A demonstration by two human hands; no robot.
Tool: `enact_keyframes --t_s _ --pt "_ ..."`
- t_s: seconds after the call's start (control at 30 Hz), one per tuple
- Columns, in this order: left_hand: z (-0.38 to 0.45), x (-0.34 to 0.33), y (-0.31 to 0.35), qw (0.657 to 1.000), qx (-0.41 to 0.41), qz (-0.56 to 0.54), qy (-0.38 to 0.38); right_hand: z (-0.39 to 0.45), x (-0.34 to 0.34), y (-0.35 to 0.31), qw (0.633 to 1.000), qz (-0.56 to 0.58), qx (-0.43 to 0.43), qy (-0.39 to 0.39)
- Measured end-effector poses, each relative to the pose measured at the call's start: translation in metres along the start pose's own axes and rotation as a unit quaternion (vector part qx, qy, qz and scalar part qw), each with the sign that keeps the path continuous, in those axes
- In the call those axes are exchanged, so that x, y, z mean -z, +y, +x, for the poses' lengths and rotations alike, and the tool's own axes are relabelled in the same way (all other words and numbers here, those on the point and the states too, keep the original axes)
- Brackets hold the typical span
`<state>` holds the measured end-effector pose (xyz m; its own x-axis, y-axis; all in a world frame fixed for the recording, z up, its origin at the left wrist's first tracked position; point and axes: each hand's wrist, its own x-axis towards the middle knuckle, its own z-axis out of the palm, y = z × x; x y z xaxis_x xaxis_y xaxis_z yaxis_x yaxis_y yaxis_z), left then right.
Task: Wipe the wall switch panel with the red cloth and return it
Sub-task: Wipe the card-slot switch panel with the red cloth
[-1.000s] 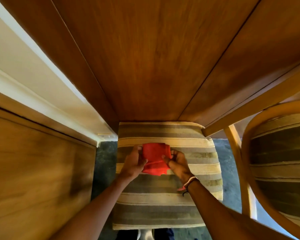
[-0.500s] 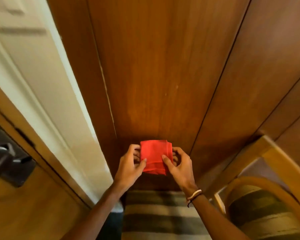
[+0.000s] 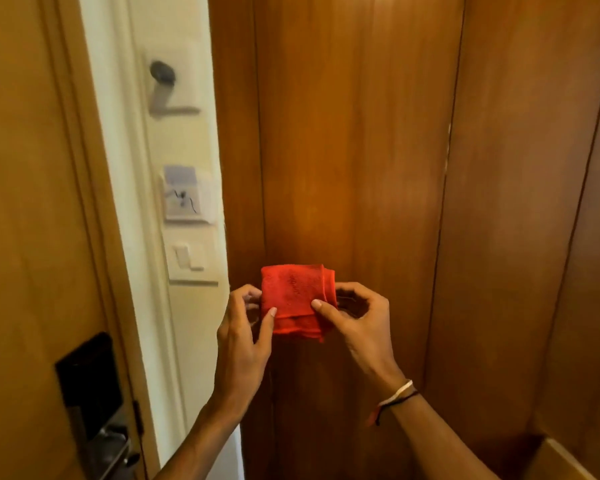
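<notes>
Newly in view: switch panel [image 3: 192, 261].

Dark wood wall panelling [image 3: 361, 133] fills centre and right, vertical seams. Cream wall strip [image 3: 118, 168] left of it. Lighter wooden door [image 3: 25, 202] at far left, black lock plate [image 3: 89, 386] low. Warm, dim light.
</notes>
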<state>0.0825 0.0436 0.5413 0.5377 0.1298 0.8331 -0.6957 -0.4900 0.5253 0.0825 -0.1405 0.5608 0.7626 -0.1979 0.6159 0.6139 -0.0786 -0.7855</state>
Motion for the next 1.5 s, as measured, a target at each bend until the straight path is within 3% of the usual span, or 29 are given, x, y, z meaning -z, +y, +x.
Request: enact_keyframes --t_s 0.1,0.37,0.63,0.73,0.83,0.93,1.03,1.17,1.27,1.5 --pt "0.024 0.017 0.011 0.99 -0.082 0.11 0.04 0.018 -0.024 -0.026 0.999 0.041 0.017 -0.003" --pt "0.08 0.068 0.007 0.948 -0.114 0.285 0.078 0.057 -0.109 -0.065 0.995 0.086 0.029 -0.028" --pt "0.13 0.093 -0.05 0.93 -0.061 0.355 0.073 0.095 -0.195 -0.067 0.997 0.048 0.014 -0.066" --pt "0.142 0.09 -0.065 0.91 -0.035 0.412 0.022 0.109 -0.199 -0.058 0.991 -0.055 0.056 -0.105" --pt "0.141 0.079 -0.074 0.888 -0.059 0.456 0.009 0.12 -0.178 -0.053 0.943 -0.235 0.217 -0.091" --pt "0.133 0.06 -0.074 0.914 -0.061 0.4 0.015 0.14 -0.143 -0.055 0.855 -0.37 0.362 0.033" --pt "0.14 0.049 -0.072 0.946 -0.057 0.316 0.052 0.169 -0.11 -0.053 0.796 -0.459 0.379 0.112" --pt "0.142 0.044 -0.091 0.944 -0.088 0.309 0.076 0.191 -0.097 -0.042 0.71 -0.548 0.425 0.121" --pt "0.129 0.046 -0.102 0.94 -0.115 0.316 0.052 0.195 -0.1 -0.035 0.691 -0.561 0.437 0.129" --pt "0.131 0.051 -0.074 0.946 -0.093 0.308 0.031 0.193 -0.101 -0.039 0.69 -0.564 0.434 0.13"
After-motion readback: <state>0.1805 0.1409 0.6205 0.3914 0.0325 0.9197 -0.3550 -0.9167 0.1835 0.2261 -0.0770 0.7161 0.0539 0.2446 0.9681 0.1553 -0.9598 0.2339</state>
